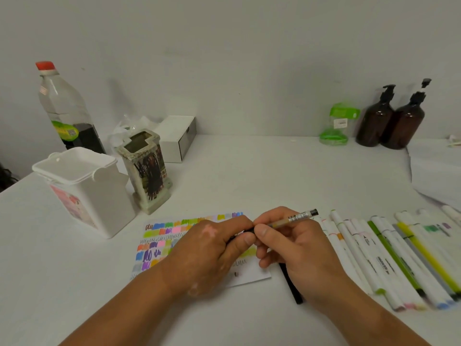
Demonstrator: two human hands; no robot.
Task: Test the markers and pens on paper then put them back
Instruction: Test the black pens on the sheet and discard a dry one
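A clear-barrelled pen (291,219) with a black end is held over the paper (252,272), which is covered in coloured test scribbles. My right hand (291,248) pinches the pen's barrel between thumb and fingers. My left hand (212,248) grips the pen's dark front end, perhaps its cap, fingers curled round it. A black pen (290,283) lies on the table under my right hand. A row of white markers (379,255) lies side by side to the right.
A white lidded plastic box (84,188) and a scribbled ceramic holder (147,171) stand at the left. Behind them are a large bottle (64,106) and a white carton (177,138). Two brown pump bottles (389,118) and a green container (336,126) stand at the back right.
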